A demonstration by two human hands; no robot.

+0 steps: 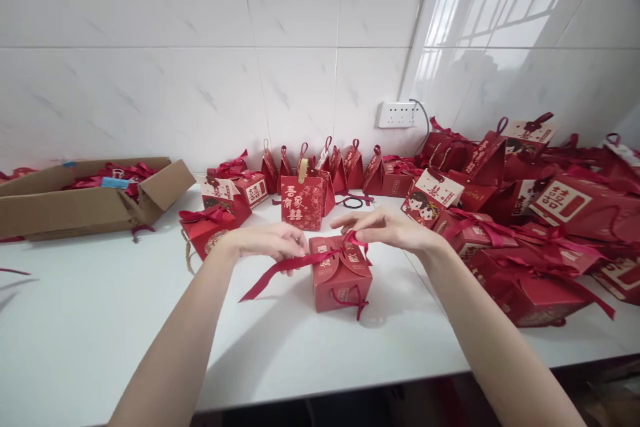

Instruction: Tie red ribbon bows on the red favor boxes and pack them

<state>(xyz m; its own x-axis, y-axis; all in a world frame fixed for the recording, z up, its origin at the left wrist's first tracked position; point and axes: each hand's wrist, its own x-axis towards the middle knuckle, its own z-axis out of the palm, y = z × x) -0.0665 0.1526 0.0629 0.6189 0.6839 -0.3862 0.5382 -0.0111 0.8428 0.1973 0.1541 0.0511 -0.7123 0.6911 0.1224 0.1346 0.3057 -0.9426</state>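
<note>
In front of me a red gift box [338,287] stands upright on the white table, with gold lettering on its folded top and a cord handle on its near side. A red ribbon [280,271] crosses the top, its long tail hanging off to the left. My left hand [274,243] is closed on the ribbon at the box's left edge. On the other side, my right hand [380,225] pinches the ribbon near the middle of the top. The exact grip of the fingers is partly hidden.
Red gift boxes [530,280] are piled at the right, several more along the wall. A red bag-shaped box [302,203] stands just behind. At left lies a cardboard box [65,213] holding ribbons. A power socket [397,115] is on the tiled wall; the table's edge [330,392] runs nearest me.
</note>
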